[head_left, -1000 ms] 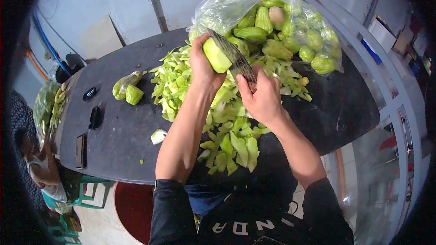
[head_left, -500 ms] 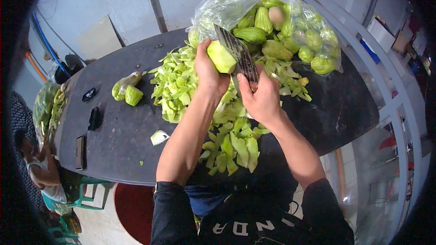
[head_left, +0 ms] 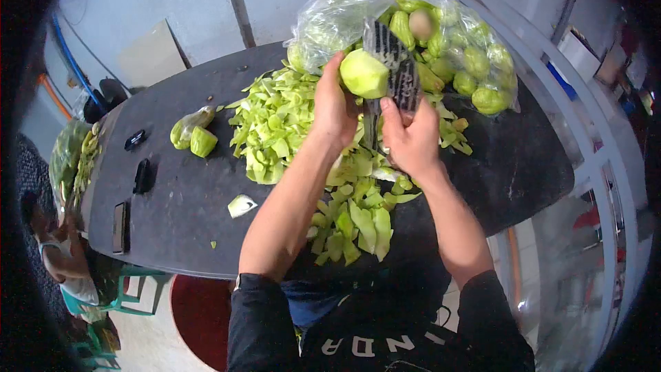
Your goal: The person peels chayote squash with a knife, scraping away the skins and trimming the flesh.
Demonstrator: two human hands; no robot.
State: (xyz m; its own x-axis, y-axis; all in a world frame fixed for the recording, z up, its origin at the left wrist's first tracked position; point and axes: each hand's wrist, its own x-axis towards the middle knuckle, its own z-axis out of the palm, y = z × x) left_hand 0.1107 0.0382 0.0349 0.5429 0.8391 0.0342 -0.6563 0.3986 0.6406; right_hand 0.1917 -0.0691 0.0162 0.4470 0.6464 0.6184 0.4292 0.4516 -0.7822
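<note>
My left hand [head_left: 335, 107] is closed round a peeled, pale green chayote [head_left: 364, 74], holding it above the table. In my right hand [head_left: 412, 131] is a knife with a broad, dark patterned blade [head_left: 392, 62], its tip pointing up and away. The blade stands close along the chayote's right side; whether it touches cannot be made out. Beneath both hands spreads a big heap of green peelings [head_left: 275, 124], with more peelings [head_left: 358, 224] nearer my body. Behind the knife, a clear plastic bag [head_left: 330, 17] holds several unpeeled chayotes [head_left: 475, 62].
On the dark table [head_left: 186, 220] lie a bagged piece of vegetable [head_left: 189, 131], a white-green offcut [head_left: 242, 206] and several small black objects [head_left: 142, 176]. A grey metal railing [head_left: 599, 158] runs along the right. At far left, a person [head_left: 69, 262] sits beside bagged greens [head_left: 65, 155].
Both hands have shifted to the right and slightly apart from my body's left side, carrying the chayote and knife. The blade now stands more upright, and the chayote is turned differently.
</note>
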